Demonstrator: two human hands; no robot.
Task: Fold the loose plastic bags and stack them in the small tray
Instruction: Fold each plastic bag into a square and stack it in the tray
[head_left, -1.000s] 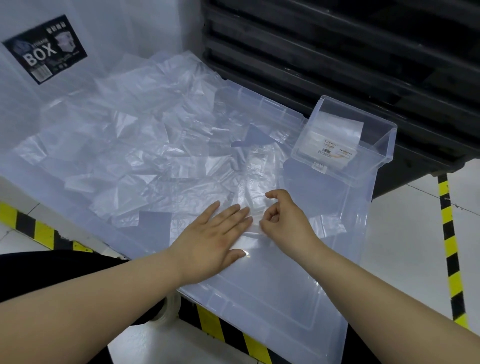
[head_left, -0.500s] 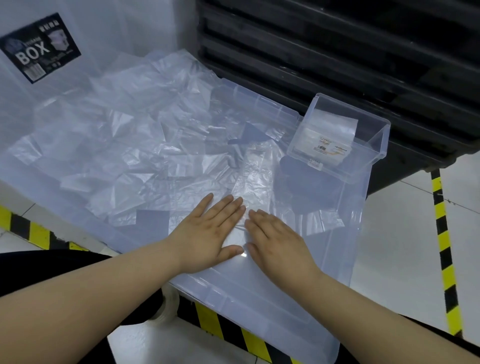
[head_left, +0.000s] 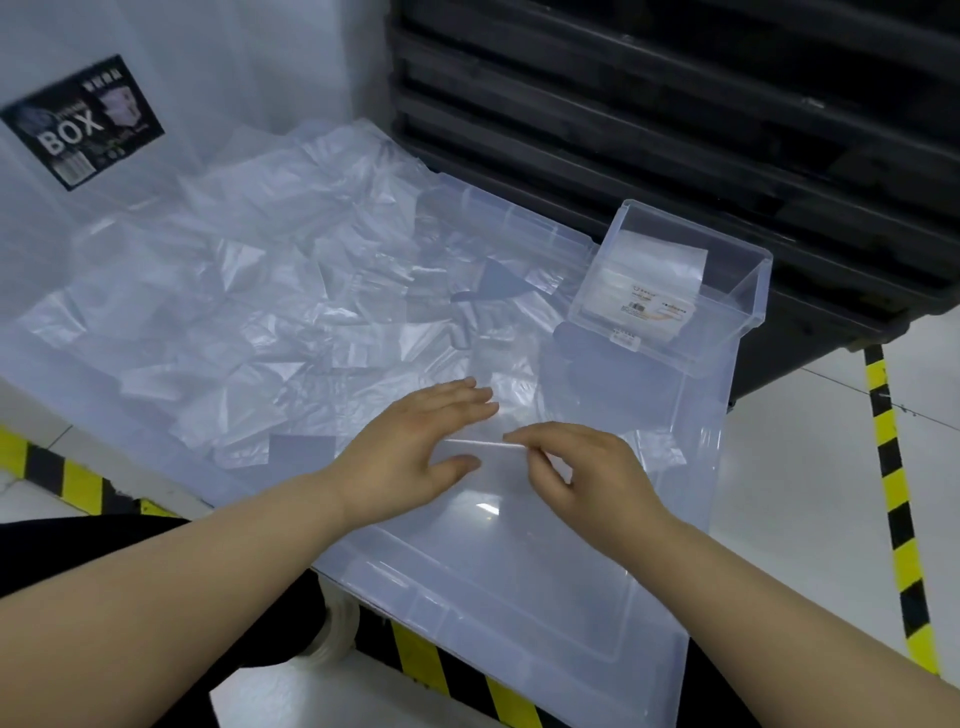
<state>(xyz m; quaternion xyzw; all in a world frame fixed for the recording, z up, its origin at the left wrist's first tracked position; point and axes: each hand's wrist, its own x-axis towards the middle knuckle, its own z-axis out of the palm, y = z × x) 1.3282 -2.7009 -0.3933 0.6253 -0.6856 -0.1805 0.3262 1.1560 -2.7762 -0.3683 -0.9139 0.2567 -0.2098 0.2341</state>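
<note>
While folded clear bags (head_left: 644, 275) lie in the small clear plastic tray (head_left: 749, 297), the left hand (head_left: 415, 457) presses straight fingers (head_left: 460, 402) on a loose clear bag (head_left: 514, 397) near it, the right hand (head_left: 597, 467) pinching its fold.

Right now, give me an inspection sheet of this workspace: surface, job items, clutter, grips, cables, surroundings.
Surface: clear lid, used as worktop.
Job's things: loose bags heaped on the lid's left; one bag under the hands; tray at the far right corner, folded bags inside.
Clutter: nothing seen.
Grips: left hand flat on the bag; right hand pinches its folded edge.
Cables: nothing seen.
Surroundings: black crates behind; clear box with a BOX label at left; yellow-black tape on the floor.
</note>
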